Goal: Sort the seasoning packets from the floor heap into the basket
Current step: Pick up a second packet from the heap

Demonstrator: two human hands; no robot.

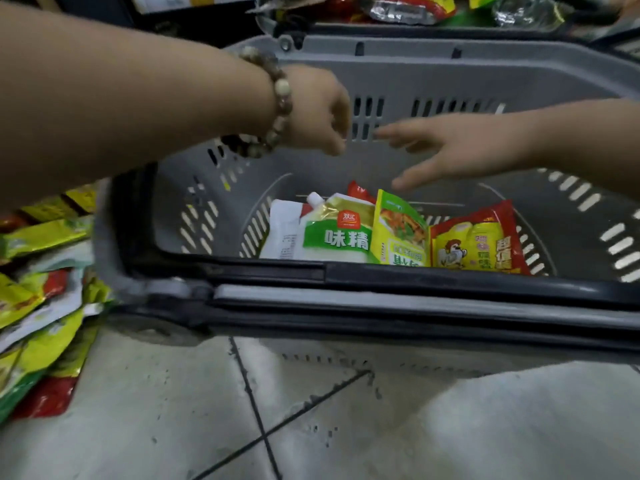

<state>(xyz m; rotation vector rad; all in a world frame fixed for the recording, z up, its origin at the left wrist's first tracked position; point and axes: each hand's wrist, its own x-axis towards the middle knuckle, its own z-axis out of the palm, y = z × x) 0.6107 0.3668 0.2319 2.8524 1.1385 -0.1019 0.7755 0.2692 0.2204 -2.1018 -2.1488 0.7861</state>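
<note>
While both arms reached over the basket point(485, 74), which stood on the tiled floor point(156, 410), the hands hung above its grey interior, near each other but apart. Left hand point(318, 109): seen from the back, a bead bracelet point(281, 105) at the wrist, fingers bent under and blurred; nothing showed in them, but whether they pinched anything could not be told. Right hand point(460, 150): wide, fingers straight and spread, thumb pointing down, holding nothing, its fingertips pointing toward the left hand. Basket: slotted grey walls, black near rim point(450, 275), with folded handles lying along that side. Packets lay in a row on the basket bottom against the near wall. From left to right these were a white pouch point(282, 237) showing its printed back, a spouted pouch point(336, 237) with a green label partly over it, a yellow-green packet point(398, 233) leaning upright, and a red-and-yellow packet point(478, 240) bearing a rooster picture. A red packet point(360, 192) showed only its top corner behind the spouted pouch. Heap point(41, 306): yellow, green, red and white packets, overlapping on the floor just left of the basket. More packets point(408, 8) lay beyond the far wall, at the upper edge of the view.
</note>
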